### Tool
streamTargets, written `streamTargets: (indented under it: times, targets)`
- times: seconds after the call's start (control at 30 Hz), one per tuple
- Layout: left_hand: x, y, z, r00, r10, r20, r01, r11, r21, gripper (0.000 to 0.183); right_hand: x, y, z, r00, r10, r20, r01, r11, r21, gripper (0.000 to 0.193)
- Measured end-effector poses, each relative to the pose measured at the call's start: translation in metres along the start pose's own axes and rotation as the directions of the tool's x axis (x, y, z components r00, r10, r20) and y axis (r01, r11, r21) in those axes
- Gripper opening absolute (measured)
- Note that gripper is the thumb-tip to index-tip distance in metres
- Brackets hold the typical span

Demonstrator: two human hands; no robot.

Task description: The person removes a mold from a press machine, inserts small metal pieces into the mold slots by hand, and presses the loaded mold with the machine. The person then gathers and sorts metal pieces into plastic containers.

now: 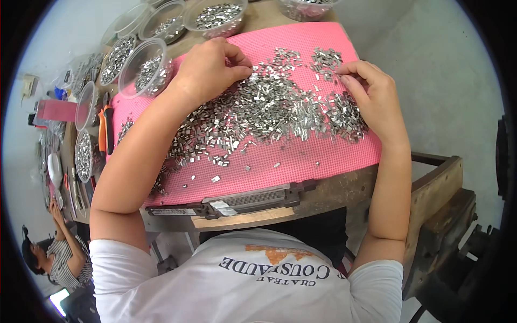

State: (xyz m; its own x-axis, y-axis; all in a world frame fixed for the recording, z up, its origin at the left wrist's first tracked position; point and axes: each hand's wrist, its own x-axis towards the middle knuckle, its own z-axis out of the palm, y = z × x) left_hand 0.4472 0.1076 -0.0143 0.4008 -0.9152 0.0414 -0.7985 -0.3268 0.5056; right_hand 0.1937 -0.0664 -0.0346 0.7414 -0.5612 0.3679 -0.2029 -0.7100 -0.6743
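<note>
At the bottom of the frame, a person in a white printed shirt (242, 290) sits or stands close against a worktable (344, 191), a dark ridged metal bar (250, 202) lying along its near edge. Beyond the bar spreads a pink textured mat (291, 164), its near part dotted with a few stray bits. Across the middle of the frame, a broad heap of small, flat silvery metal pieces (269, 102) covers much of the mat. The person's two hands are well apart at the heap's far side: at upper centre the left hand (212, 64) curls down at its edge, thumb and forefinger close together, while at upper right the right hand (374, 89) brings thumb and forefinger near a small outlying cluster; whether either pinches a piece cannot be told. Left of the heap, past the left forearm (156, 129), pliers with orange and black handles (106, 129) lie beside the mat. Round clear plastic tubs (125, 81), several holding similar silvery pieces, line the upper left. At the far lower left, a co-worker in a striped top (67, 258) reaches toward the table.
</note>
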Motion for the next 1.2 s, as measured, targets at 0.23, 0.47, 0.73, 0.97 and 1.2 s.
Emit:
streamTargets:
  times: [0.23, 0.47, 0.73, 0.97, 1.2]
  targets:
    - [0.008, 0.001, -0.004, 0.991, 0.115, 0.073, -0.126, 0.977, 0.173, 0.018, 0.002, 0.001, -0.003, 0.991, -0.123, 0.058, 0.128, 0.987, -0.094, 0.009]
    - [0.027, 0.004, 0.035, 0.97, 0.037, 0.241, -0.13, 0.914, 0.384, 0.032, 0.004, 0.02, -0.008, 0.974, -0.159, 0.159, 0.193, 0.956, -0.221, 0.006]
    - [-0.032, 0.04, 0.036, 0.965, 0.26, -0.021, -0.259, 0.965, 0.035, 0.022, 0.018, 0.064, -0.004, 0.957, -0.225, 0.182, 0.27, 0.921, -0.28, 0.003]
    - [-0.122, 0.056, 0.009, 0.961, 0.188, -0.201, -0.251, 0.9, -0.356, 0.014, 0.004, 0.053, -0.038, 0.962, -0.265, 0.06, 0.27, 0.907, -0.322, 0.015]
    - [-0.192, 0.029, 0.032, 0.912, 0.159, -0.377, -0.28, 0.914, -0.292, 0.013, -0.073, 0.048, -0.041, 0.979, -0.164, -0.125, 0.145, 0.978, -0.148, 0.027]
